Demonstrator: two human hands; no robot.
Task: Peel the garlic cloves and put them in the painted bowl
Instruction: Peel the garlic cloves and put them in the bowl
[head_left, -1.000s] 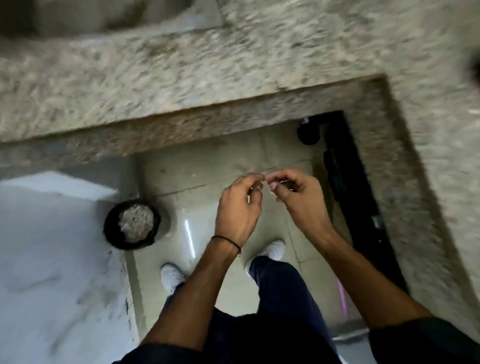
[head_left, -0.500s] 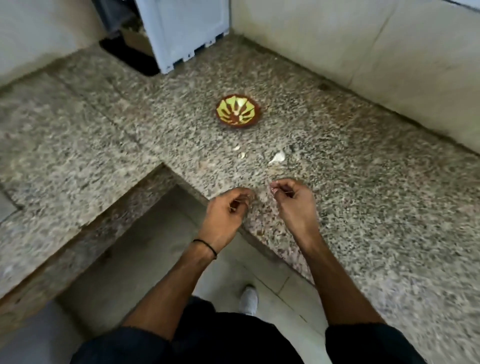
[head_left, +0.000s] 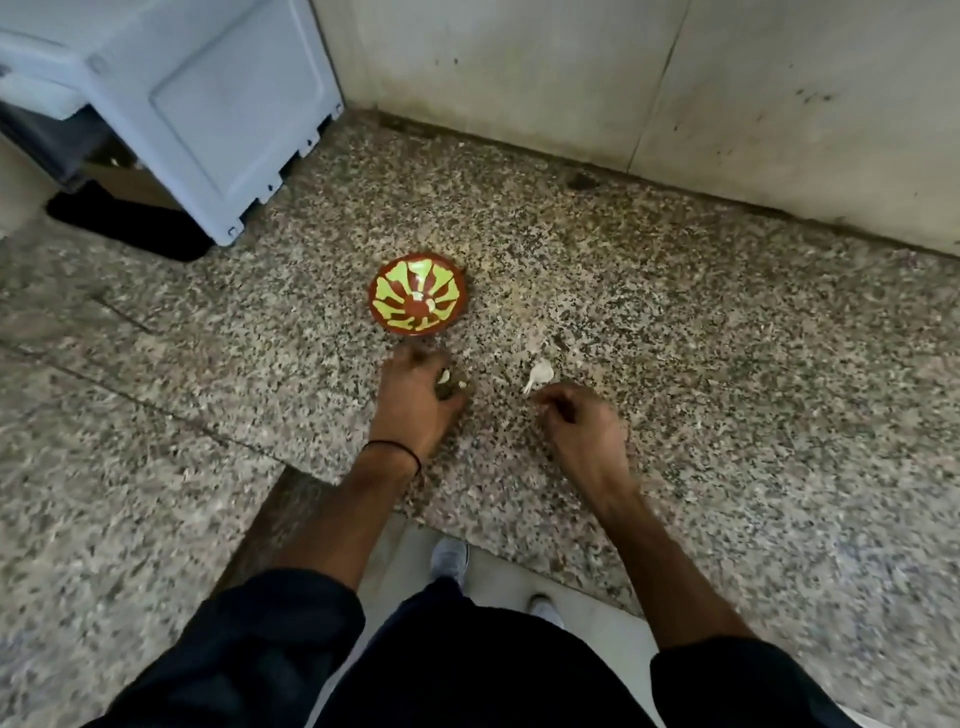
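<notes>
The painted bowl (head_left: 418, 293), brown with yellow-green petals, stands on the speckled granite counter (head_left: 675, 364). Just in front of the bowl, my left hand (head_left: 415, 400) has its fingers curled round a small pale garlic clove (head_left: 444, 376). To the right, a whole unpeeled garlic clove (head_left: 540, 371) with a thin tail lies on the counter. My right hand (head_left: 576, 426) has its fingers curled, with the fingertips right beside that clove's tail. I see nothing in that hand.
A pale blue plastic crate (head_left: 208, 104) stands at the back left, partly over a dark gap. Tiled walls (head_left: 675, 78) close the counter's far corner. The counter edge cuts in by my legs, with the floor and my shoes (head_left: 449, 558) below.
My view swung up from the floor and a bin to the counter. Both hands moved apart and forward, the left towards the bowl, the right towards the lying clove.
</notes>
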